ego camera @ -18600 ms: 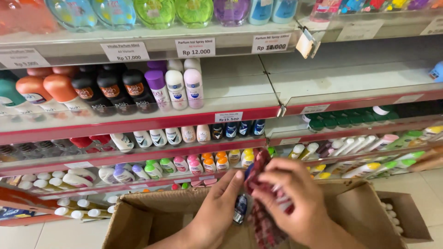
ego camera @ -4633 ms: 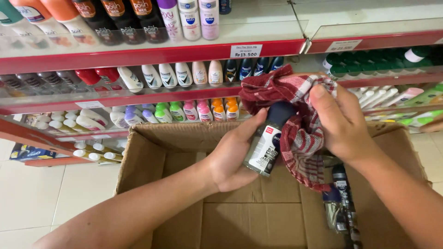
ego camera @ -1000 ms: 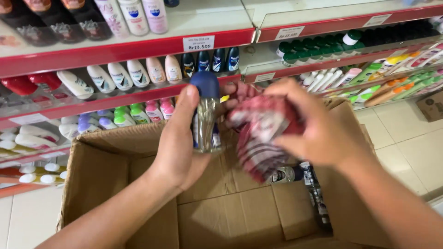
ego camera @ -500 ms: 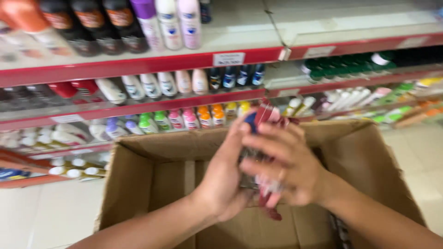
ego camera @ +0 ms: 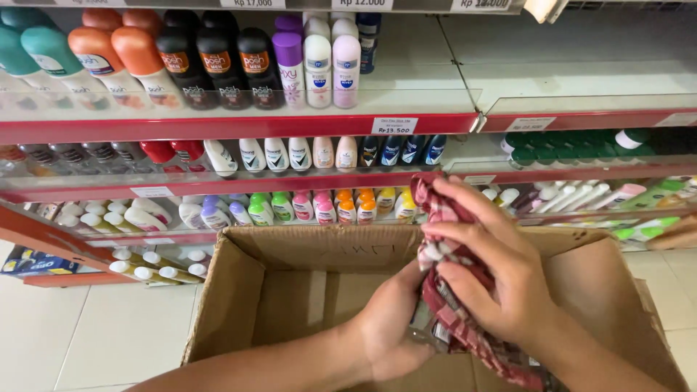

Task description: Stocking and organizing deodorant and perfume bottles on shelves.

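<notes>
Two hands: right hand (ego camera: 501, 276), left hand (ego camera: 392, 327) wrapping checked cloth (ego camera: 450, 312) over cardboard box (ego camera: 239, 290); shelves (ego camera: 218, 131) behind.

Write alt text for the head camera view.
Two bare hands work over an open brown cardboard box: the right hand wraps a red checked cloth around a small item the left hand holds. Behind stand red-edged shop shelves of roll-on bottles.
</notes>
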